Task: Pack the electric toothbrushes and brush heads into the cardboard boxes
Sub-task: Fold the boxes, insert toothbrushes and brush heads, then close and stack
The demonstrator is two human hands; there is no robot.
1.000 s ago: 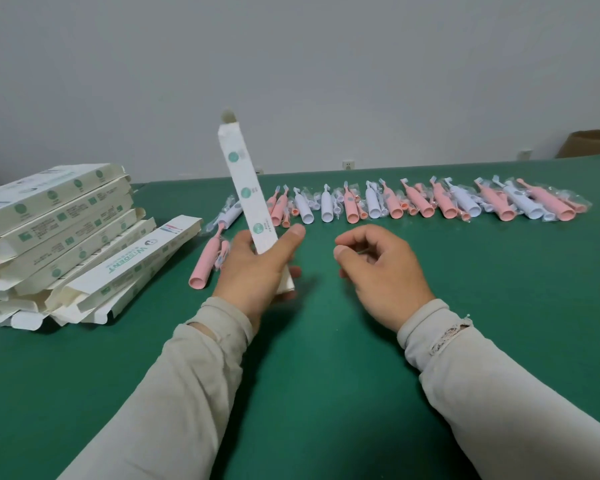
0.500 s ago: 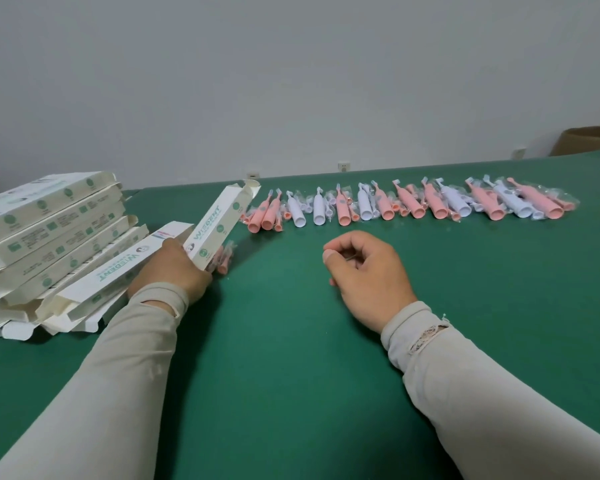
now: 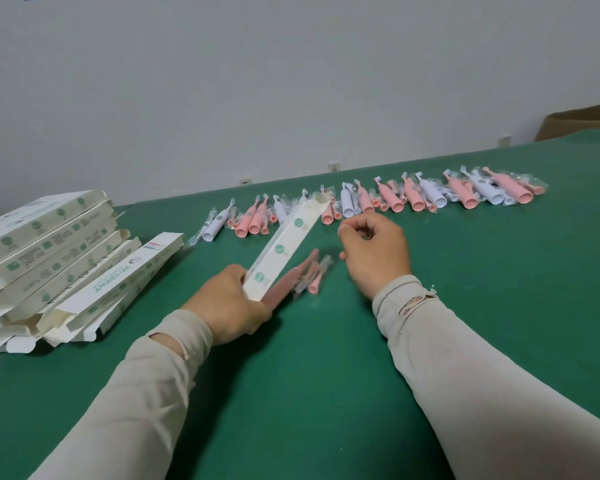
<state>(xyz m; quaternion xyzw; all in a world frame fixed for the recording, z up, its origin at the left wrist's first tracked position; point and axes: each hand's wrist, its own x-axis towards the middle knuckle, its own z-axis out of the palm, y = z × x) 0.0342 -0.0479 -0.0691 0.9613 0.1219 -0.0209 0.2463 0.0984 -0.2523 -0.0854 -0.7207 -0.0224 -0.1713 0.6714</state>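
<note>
Green felt table [image 3: 499, 306], white wall | left hand [image 3: 229, 306] grips long white cardboard box [image 3: 284, 244], contents hidden | right hand [image 3: 374, 251] curled, empty

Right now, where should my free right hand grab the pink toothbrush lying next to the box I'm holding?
Probably the thick handle of the pink toothbrush, coming from above on its right side. It lies flat and slanted on the table, the box and left hand crowd its left, and the right hand hovers nearby.
</note>
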